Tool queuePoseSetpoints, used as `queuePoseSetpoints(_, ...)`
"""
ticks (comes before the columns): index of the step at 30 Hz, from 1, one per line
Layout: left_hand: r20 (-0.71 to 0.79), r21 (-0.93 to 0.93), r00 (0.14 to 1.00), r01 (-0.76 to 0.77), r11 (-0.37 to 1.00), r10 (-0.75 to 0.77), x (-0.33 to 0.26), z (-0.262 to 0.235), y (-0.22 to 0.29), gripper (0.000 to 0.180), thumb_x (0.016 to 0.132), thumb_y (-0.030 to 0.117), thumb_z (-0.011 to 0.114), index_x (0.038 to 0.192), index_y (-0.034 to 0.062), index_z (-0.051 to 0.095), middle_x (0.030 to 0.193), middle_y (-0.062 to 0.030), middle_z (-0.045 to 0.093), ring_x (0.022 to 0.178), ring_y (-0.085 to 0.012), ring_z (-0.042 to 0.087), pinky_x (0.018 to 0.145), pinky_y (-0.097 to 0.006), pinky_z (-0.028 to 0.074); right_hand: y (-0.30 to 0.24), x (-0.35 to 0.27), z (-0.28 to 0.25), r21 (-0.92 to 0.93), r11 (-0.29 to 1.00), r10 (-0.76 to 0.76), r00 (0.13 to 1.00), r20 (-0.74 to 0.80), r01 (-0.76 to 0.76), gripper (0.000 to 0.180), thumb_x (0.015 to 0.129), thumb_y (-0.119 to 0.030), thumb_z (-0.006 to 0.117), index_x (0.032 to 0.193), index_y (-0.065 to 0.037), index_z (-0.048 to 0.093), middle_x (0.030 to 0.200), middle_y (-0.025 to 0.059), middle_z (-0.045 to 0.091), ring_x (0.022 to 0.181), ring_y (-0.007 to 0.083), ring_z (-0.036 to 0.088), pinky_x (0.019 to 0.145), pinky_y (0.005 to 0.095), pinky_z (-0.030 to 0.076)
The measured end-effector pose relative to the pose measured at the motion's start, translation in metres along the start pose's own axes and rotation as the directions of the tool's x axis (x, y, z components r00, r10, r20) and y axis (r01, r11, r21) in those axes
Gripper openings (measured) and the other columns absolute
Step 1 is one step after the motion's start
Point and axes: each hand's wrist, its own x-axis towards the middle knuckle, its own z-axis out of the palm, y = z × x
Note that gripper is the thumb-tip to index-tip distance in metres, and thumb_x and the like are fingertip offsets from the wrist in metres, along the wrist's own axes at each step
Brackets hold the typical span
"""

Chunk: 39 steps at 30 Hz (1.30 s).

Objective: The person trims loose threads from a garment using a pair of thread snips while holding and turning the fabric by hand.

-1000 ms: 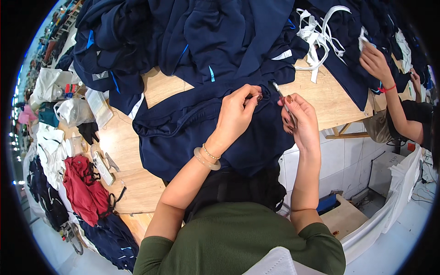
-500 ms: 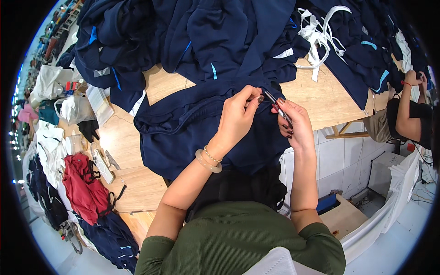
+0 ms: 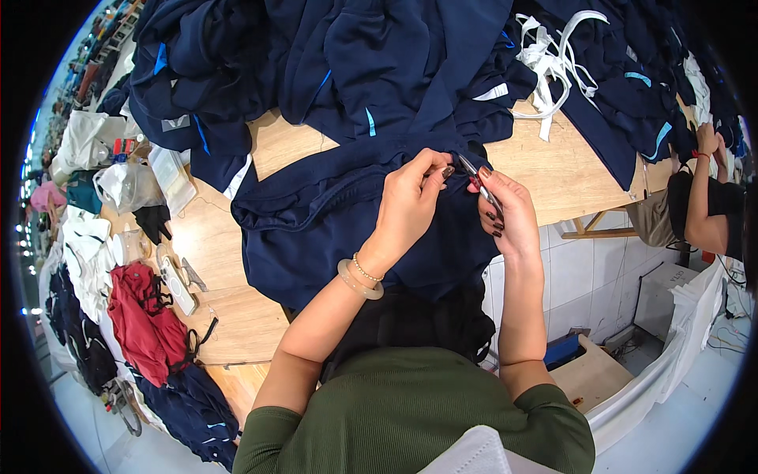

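Observation:
A navy garment [image 3: 332, 229] lies bunched at the front edge of the table, partly over my lap, with a thick waistband-like fold along its far side. At its upper right, my left hand [image 3: 414, 189] is closed, thumb and fingertips pinching the cloth edge. Just to the right, my right hand [image 3: 507, 209] is wrapped round a pair of thread snips [image 3: 488, 199]. Their metal blades point up and left, close to the pinched fingertips. Any thread between them is too fine to make out.
More navy garments [image 3: 363, 63] are piled along the far side, with white strips [image 3: 549, 71] on top. A red bag [image 3: 146, 324], a white phone-like object [image 3: 178, 286] and plastic bags [image 3: 126, 186] lie left on the wooden table [image 3: 229, 261]. Another person's arm [image 3: 699, 189] is at far right.
The blades of the snips have shifted slightly beside my left fingertips. My hands otherwise stay almost in place. The other person's arm at far right has moved a little.

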Motion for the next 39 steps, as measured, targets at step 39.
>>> queuePoseSetpoints(39,0.043,0.012,0.997,-0.062,0.998,0.062,-0.024,-0.012,0.012,0.010,0.094,-0.010,0.052,0.091,-0.0021,0.048,0.092,-0.0068,0.058,0.074,-0.0087,0.054,0.068,-0.022,0.048,-0.003,-0.007,0.015,-0.158,0.987,-0.057,0.994,-0.094,0.042,0.025,0.092,-0.024,0.068,0.075,-0.006,0.064,0.053,-0.0051,0.046,0.042,0.0009,0.036,0.038,0.0188,0.020)
